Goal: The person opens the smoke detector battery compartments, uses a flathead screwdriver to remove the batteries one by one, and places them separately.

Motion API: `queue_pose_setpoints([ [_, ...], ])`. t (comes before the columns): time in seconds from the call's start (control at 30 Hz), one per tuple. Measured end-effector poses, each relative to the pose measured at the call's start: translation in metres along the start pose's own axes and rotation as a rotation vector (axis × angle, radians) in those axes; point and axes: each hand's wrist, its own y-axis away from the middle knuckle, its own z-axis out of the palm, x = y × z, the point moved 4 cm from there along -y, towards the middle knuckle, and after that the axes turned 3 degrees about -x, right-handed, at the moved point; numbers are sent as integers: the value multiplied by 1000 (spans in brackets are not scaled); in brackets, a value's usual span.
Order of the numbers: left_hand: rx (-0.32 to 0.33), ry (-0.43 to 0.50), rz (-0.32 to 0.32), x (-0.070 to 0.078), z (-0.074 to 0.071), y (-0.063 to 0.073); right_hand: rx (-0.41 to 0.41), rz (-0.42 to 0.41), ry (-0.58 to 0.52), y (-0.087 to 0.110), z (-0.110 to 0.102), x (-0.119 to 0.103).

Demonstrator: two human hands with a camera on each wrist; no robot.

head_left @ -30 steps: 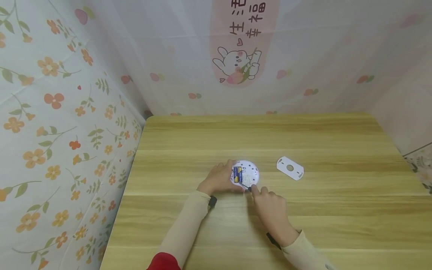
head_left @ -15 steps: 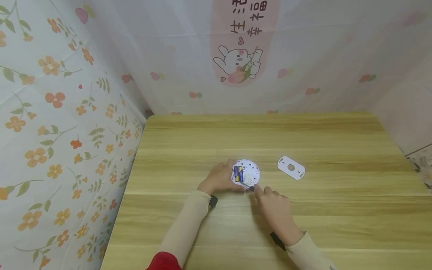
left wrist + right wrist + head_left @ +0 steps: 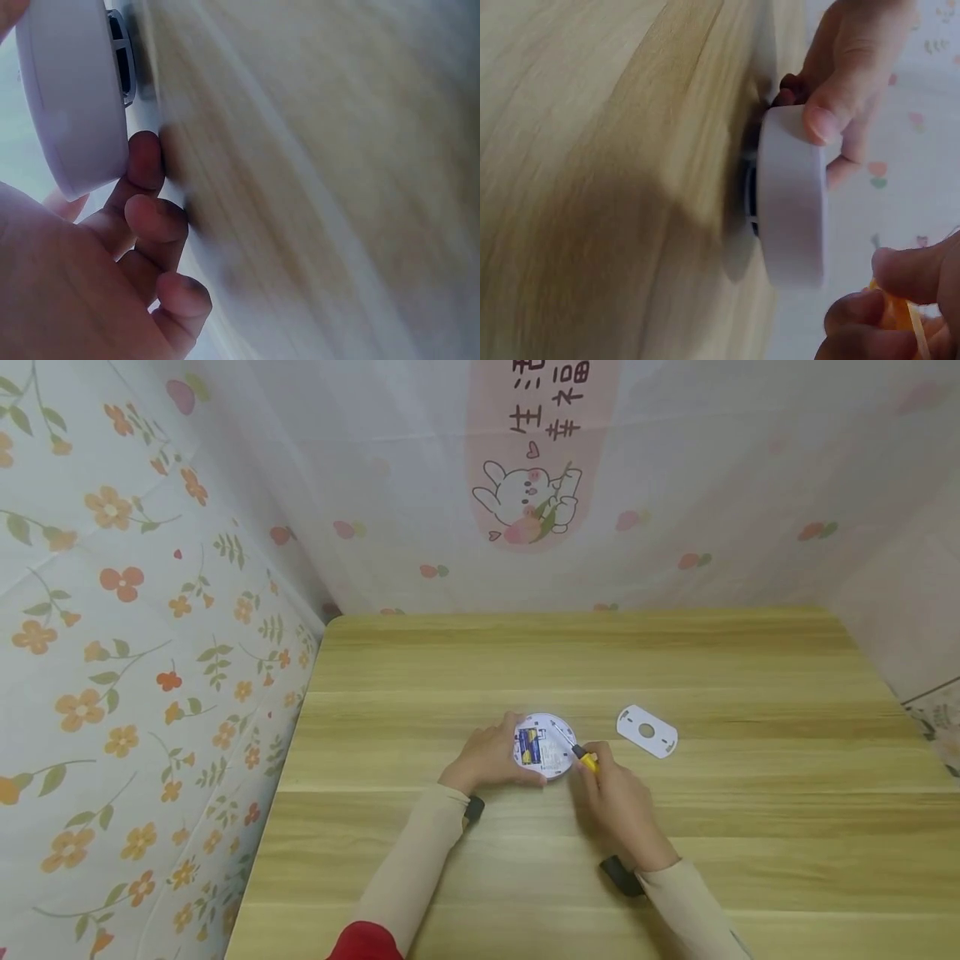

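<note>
While left hand (image 3: 491,756) grips round white device (image 3: 557,762), right hand (image 3: 624,802), gripping yellow-handled tool (image 3: 588,762), has swung its tip off the batteries (image 3: 530,747), leaving them apparently seated.

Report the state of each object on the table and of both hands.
Round white device: battery side up.
Batteries: side by side in the device, uncovered.
Yellow-handled tool: held, shaft over the device; tip contact unclear.
White plate: lying on the table, apart from the device.
Left hand: gripping the device's edge.
Right hand: holding the tool.
</note>
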Motion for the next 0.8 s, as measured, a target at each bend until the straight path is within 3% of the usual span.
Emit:
queue_pose_setpoints([
  [0.27, -16, 7, -18, 0, -1, 1, -91, 110, -124, -13, 15, 6],
  [0.5, -13, 35, -18, -1, -3, 4, -94, 141, -146, -20, 20, 11],
  [0.8, -119, 238, 78, -4, -9, 9, -71, 97, -168, -31, 18, 21],
])
